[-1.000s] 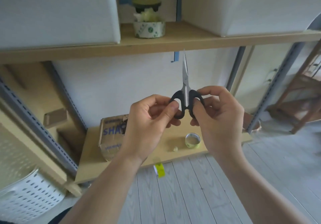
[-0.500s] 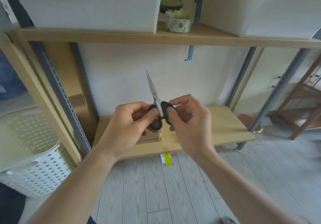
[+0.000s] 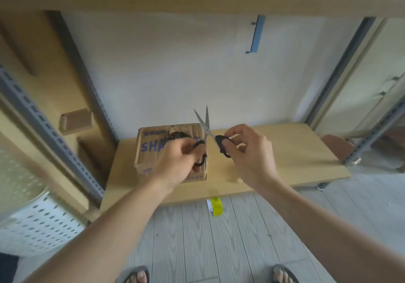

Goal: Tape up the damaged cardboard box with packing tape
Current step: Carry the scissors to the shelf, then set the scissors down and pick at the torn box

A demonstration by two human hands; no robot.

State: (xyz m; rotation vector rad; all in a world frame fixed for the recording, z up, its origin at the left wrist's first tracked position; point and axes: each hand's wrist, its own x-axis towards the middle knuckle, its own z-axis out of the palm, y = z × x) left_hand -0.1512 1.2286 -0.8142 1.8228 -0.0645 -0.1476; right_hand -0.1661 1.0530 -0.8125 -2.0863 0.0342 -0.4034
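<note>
— At far left, white perforated plastic basket (image 3: 32, 223), then grey slotted metal upright (image 3: 54, 138). Next over?

— Next, brown cardboard box with blue lettering (image 3: 151, 149), sitting on the left end of the pale wooden lower shelf (image 3: 295, 155), close to the white wall (image 3: 197, 74). Ragged hole torn in the top.

— Any tape over that hole?

— None visible. Judged from that: barely begun, with a strip to pull, cut and press down all left to do.

— Which way facing?

— Lettered side toward the person, print running left to right along the shelf. Long axis hard to call; looks close to square from up here.

— And the hands?

— In front of the box, left hand (image 3: 175, 164), fingers curled through one black loop of the steel-bladed scissors (image 3: 207, 129). Just beside, right hand (image 3: 252, 157), pinching the other loop between thumb and fingertips. Loops apart, blades spread in a narrow V, tips aimed up and away toward the wall, long axis roughly upright in view.

— Packing tape itself?

— Cannot tell. On the shelf under the right wrist, pale scrap (image 3: 238, 180), too hidden to name.
</note>
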